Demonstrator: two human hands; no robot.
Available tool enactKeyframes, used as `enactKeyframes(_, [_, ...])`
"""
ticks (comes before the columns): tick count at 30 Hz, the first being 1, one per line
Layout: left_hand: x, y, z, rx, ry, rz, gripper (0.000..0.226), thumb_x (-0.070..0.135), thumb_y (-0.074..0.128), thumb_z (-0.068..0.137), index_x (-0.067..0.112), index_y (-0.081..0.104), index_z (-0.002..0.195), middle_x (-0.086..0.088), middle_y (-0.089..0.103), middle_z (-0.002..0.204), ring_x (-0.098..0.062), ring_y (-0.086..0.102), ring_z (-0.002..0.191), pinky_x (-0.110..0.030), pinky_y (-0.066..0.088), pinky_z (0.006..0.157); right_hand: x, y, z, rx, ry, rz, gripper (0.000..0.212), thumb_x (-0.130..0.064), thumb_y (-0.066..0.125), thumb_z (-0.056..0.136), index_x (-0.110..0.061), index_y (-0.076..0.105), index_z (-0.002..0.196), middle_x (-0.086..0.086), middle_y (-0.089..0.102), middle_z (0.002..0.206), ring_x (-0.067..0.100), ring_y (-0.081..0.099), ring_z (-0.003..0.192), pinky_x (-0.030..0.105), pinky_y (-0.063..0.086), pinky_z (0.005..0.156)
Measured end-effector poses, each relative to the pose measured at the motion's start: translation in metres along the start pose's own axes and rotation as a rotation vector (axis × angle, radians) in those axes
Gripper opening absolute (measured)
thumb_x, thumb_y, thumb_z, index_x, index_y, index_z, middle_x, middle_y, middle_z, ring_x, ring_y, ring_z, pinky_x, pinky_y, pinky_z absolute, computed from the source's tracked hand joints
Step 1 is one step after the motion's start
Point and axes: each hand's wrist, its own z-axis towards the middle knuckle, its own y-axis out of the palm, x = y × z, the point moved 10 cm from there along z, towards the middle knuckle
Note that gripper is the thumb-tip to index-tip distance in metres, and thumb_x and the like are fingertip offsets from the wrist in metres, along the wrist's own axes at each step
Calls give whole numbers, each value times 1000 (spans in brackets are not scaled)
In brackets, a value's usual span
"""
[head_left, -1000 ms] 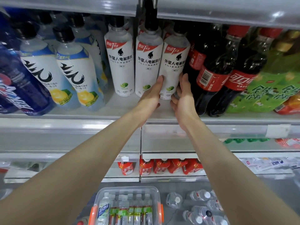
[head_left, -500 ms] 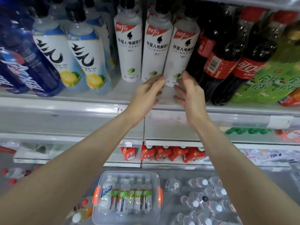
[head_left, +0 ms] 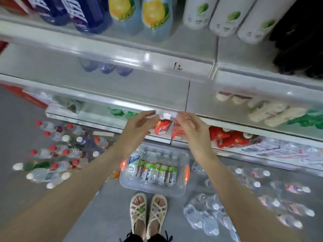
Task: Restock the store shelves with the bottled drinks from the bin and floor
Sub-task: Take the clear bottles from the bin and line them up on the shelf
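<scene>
Two empty hands, left hand [head_left: 138, 126] and right hand [head_left: 190, 126], fingers loosely spread, above one clear bin [head_left: 153, 188] on floor [head_left: 108, 215] holding about six bottled drinks [head_left: 157, 170]; loose bottles [head_left: 57, 154] heaped either side; three white bottles [head_left: 222, 18] on upper shelf [head_left: 122, 48]

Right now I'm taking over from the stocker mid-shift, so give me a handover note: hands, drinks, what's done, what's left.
Left hand: open, empty, held out in the air.
Right hand: open, empty, level with it.
Clear plastic bin with orange handles: on the floor before the feet, holding a row of green-labelled clear bottles.
Loose red-capped and white-capped bottles lie on the floor to its left; white-capped clear water bottles to its right.
Done: white lime-printed bottles stand on the upper shelf.
Left: bin and floor bottles not yet shelved.
</scene>
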Motion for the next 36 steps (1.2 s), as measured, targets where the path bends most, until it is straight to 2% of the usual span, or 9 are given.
enactKeyframes(6, [-144,-42,15,88,-202,-51,18,32,70,83,33,62,99,-4,67,100,-21,62,91,-33,48,82,143,53,13,-68,203,-80,12,-28,64,91,-23,63,102,2,72,96,16,70,86,34,57,79])
enactKeyframes(10, [-250,-65,26,140,-354,-53,57,58,71,56,30,65,106,-7,69,106,-23,66,96,-40,50,87,233,82,21,-71,319,-89,23,-21,65,90,-7,62,108,7,70,93,16,68,84,24,54,75])
enactKeyframes(15, [-357,-83,40,213,-449,-70,23,26,64,89,24,60,111,-5,65,107,-21,61,98,-31,48,82,336,118,34,-127,413,-163,39,-31,65,89,-9,59,120,7,69,109,19,67,98,33,55,84])
enactKeyframes(19, [-427,-96,52,288,-493,-74,28,22,64,88,15,61,116,-2,65,92,-19,62,85,-25,47,70,405,144,46,-143,491,-152,44,-30,65,90,-7,54,125,7,66,116,19,65,102,23,54,73])
enactKeyframes(22, [-470,-103,61,310,-517,-115,27,18,64,88,14,60,114,-1,64,87,-21,61,84,-28,46,71,450,160,53,-133,534,-103,39,-31,65,89,-17,54,123,2,65,115,17,63,105,22,52,71])
enactKeyframes(27, [-511,-111,71,310,-504,-111,17,20,64,88,23,59,105,-5,66,95,-24,63,87,-30,48,75,500,183,70,-162,533,-94,33,-31,66,89,-29,50,118,-10,61,101,10,61,97,31,49,89])
enactKeyframes(30, [-525,-114,76,293,-498,-59,19,27,65,87,27,59,105,-6,68,99,-24,66,91,-35,51,81,517,195,83,-175,527,-142,53,-34,66,88,-19,45,134,-4,59,115,11,57,104,31,45,95])
enactKeyframes(34, [-533,-117,82,292,-484,-11,18,29,65,87,30,60,104,-7,69,96,-25,67,91,-38,52,83,529,206,99,-183,517,-155,28,-30,66,89,-21,50,110,-13,60,94,-5,56,82,6,44,66])
enactKeyframes(36, [-534,-116,86,286,-475,2,15,29,64,88,31,61,103,-6,69,92,-24,67,88,-39,52,84,534,208,106,-149,521,-132,19,-28,66,90,-27,48,94,-17,57,84,-3,56,73,6,43,58])
